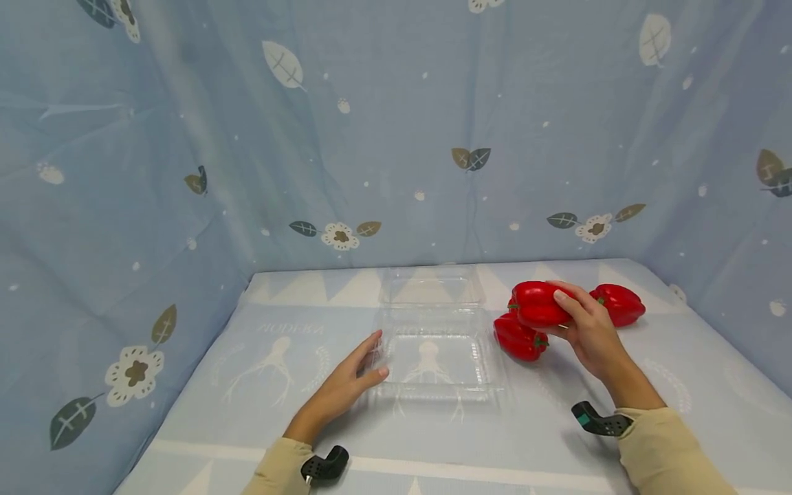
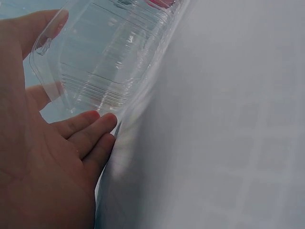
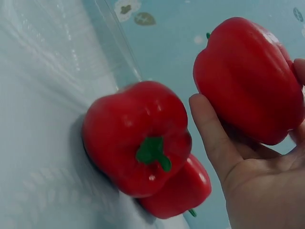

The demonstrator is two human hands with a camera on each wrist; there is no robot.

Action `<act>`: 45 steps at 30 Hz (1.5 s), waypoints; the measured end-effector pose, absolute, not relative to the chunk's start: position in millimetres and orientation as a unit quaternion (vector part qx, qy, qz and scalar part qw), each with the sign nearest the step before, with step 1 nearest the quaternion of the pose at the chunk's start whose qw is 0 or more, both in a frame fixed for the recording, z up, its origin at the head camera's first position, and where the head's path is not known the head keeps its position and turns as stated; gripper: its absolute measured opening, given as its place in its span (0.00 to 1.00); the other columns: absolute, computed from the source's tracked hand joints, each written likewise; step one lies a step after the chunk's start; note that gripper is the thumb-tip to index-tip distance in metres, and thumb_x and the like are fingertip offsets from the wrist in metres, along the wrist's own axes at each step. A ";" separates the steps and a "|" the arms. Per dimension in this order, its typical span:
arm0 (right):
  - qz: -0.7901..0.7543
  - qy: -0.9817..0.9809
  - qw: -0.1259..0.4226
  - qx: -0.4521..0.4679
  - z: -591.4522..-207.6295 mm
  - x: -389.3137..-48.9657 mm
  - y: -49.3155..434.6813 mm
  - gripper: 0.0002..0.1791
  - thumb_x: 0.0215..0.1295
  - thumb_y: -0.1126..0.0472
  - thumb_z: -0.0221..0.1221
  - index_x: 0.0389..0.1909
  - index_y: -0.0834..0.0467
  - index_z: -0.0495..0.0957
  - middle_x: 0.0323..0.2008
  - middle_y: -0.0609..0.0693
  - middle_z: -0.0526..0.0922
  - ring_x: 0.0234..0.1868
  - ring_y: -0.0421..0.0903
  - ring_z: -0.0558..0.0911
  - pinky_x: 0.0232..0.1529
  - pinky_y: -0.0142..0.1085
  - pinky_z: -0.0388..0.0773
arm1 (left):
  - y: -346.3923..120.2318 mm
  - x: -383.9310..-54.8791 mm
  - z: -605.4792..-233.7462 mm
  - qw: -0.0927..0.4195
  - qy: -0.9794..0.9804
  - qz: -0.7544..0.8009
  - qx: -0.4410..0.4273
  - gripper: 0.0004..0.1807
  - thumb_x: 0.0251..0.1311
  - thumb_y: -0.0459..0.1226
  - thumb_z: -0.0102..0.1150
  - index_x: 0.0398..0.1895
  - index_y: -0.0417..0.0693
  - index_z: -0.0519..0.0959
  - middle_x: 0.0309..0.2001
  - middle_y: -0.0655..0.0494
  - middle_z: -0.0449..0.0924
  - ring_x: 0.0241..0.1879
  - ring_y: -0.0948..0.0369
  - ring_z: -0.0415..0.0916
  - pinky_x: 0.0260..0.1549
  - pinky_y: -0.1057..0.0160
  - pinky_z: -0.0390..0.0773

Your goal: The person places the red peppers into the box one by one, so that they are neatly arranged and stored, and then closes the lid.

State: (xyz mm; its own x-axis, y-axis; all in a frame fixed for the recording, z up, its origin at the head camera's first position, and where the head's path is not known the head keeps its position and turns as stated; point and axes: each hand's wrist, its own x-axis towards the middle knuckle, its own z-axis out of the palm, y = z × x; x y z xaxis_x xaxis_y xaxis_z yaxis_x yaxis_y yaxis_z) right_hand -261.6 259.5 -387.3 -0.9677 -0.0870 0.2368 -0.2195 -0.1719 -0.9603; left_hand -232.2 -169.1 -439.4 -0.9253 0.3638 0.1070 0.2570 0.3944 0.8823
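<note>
My right hand [image 1: 595, 337] grips a red bell pepper [image 1: 537, 302] from its right side, lifted in the air. Just under it a second red bell pepper [image 1: 518, 339] lies on the table, its green stem showing in the right wrist view. A third bell pepper [image 1: 621, 304] rests farther right, partly behind my right hand in the head view. In the middle sits a clear plastic box [image 1: 433, 389] with nothing inside. My left hand [image 1: 348, 383] is at its left side, fingers mostly straight and touching or very near the wall [image 2: 90, 90].
Behind the box lies a clear lid-like part [image 1: 431, 302]; whether it is joined to the box, I cannot tell. A pale patterned cloth covers the table [image 1: 260, 426]. Blue curtains [image 1: 396, 137] enclose the back and sides. Each wrist wears a black band [image 1: 599, 421].
</note>
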 end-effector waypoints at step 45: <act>0.633 -0.759 -0.079 0.132 -367.4 -290.1 191.1 0.40 0.66 0.50 0.66 0.74 0.54 0.62 0.66 0.61 0.67 0.64 0.62 0.69 0.56 0.53 0.78 | -169.9 -234.6 -440.8 0.049 0.839 0.509 0.187 0.39 0.71 0.44 0.58 0.81 0.60 0.52 0.78 0.56 0.51 0.75 0.51 0.54 0.72 0.47 0.53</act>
